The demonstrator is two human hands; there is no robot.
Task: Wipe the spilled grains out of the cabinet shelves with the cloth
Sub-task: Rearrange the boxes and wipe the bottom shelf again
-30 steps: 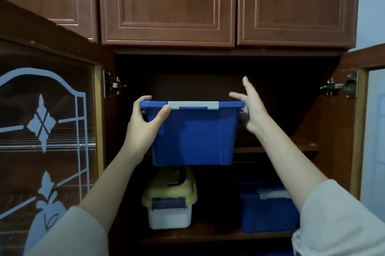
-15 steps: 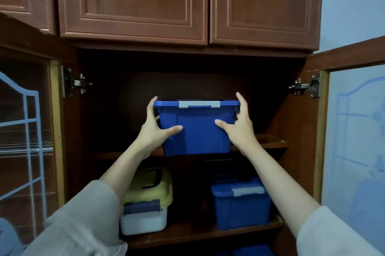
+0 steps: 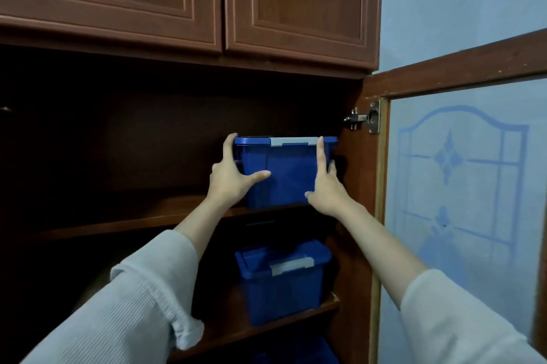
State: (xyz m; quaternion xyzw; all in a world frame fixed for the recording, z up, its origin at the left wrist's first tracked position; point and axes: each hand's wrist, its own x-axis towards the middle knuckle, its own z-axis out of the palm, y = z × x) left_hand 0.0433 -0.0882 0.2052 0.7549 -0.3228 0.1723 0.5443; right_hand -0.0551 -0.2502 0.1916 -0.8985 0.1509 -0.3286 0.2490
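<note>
Both hands press the blue bin [image 3: 287, 177], which stands at the right end of the upper shelf [image 3: 133, 217]; this looks like clearing space, not wiping. The left hand [image 3: 233, 178] has straight fingers [image 3: 229, 146] up the bin's left side and its thumb spread across the front. The right hand [image 3: 325, 190] lays its index finger straight up the right edge. No cloth shows, and the shelf is too dark to tell grains. Next, probably: let go and fetch the cloth.
</note>
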